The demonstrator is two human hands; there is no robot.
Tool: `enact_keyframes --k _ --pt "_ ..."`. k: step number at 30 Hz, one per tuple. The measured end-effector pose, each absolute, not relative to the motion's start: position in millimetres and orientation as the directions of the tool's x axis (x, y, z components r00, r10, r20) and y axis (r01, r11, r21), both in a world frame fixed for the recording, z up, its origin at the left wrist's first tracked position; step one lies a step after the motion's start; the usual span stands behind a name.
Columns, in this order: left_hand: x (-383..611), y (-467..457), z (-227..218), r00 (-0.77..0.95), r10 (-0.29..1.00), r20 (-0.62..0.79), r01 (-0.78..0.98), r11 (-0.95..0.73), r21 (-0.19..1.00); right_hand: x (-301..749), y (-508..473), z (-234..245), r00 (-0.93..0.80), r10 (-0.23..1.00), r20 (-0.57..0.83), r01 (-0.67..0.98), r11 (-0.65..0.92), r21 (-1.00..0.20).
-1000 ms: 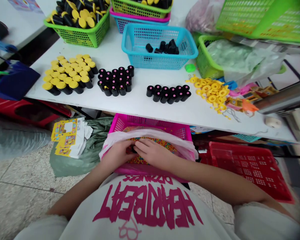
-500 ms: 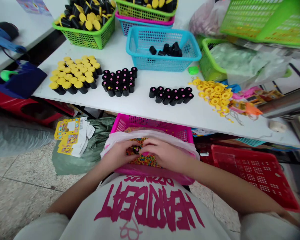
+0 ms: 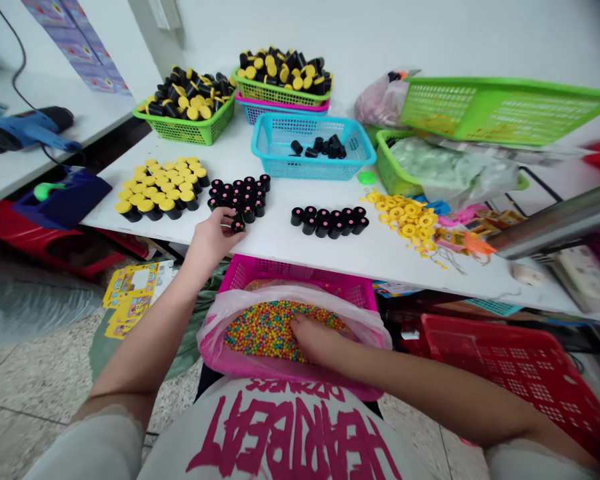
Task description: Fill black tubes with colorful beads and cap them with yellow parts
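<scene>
Black tubes (image 3: 245, 203) cluster at the table (image 3: 275, 247) edge, left hand (image 3: 213, 240) half open against one, hold unclear, right hand (image 3: 313, 337) curled into loose beads (image 3: 263, 330), grip unseen; a careless brush could topple tubes.

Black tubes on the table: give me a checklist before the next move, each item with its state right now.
1. Left hand at the black tubes: ok, fingertips at the front of the cluster.
2. Grip on a tube: cannot tell, the fingers hide it.
3. Right hand in the coloured beads: ok, resting on the heap.
4. Plastic bag lining the pink basket: ok, mouth open, beads inside.
5. Second group of black tubes: ok, standing close together, pink-dotted ends up.
</scene>
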State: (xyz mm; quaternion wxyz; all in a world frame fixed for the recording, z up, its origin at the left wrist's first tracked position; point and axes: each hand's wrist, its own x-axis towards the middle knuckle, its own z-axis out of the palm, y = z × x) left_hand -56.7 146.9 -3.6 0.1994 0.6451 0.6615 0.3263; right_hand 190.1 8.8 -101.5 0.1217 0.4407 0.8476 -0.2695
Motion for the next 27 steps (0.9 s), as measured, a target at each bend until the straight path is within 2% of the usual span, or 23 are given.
enact_keyframes --k 2,5,7,9,12,14,20,24,27 --pt "-56 151 -10 -0.117 0.981 0.158 0.722 -0.025 0.691 179 9 -99 -0.612 0.663 -0.431 0.791 0.506 -0.344" --pt "-54 140 -8 -0.147 0.962 0.229 0.808 -0.017 0.588 168 12 -95 -0.657 0.635 -0.406 0.754 0.556 -0.35" --pt "-48 130 -1 -0.127 0.925 0.359 0.86 -0.078 0.505 163 16 -96 -0.685 0.612 -0.396 0.729 0.577 -0.369" --pt "-35 127 2 -0.023 0.903 0.428 0.856 -0.203 0.475 161 20 -98 -0.722 0.579 -0.379 0.692 0.603 -0.396" --pt "-2 142 -3 0.215 0.91 0.353 0.754 -0.385 0.532 161 24 -104 -0.774 0.538 -0.334 0.633 0.639 -0.437" --pt "22 163 -12 0.304 0.897 0.32 0.709 -0.437 0.554 162 25 -108 -0.787 0.526 -0.322 0.616 0.641 -0.458" --pt "55 204 -21 0.318 0.92 0.229 0.74 -0.392 0.547 167 27 -113 -0.796 0.52 -0.31 0.597 0.592 -0.541" --pt "36 169 2 0.269 0.943 0.198 0.771 -0.334 0.542 176 28 -106 -0.763 0.573 -0.299 0.606 0.473 -0.639" --pt "13 118 16 0.341 0.933 0.114 0.72 -0.338 0.607 187 30 -96 -0.736 0.602 -0.31 0.612 0.395 -0.686"
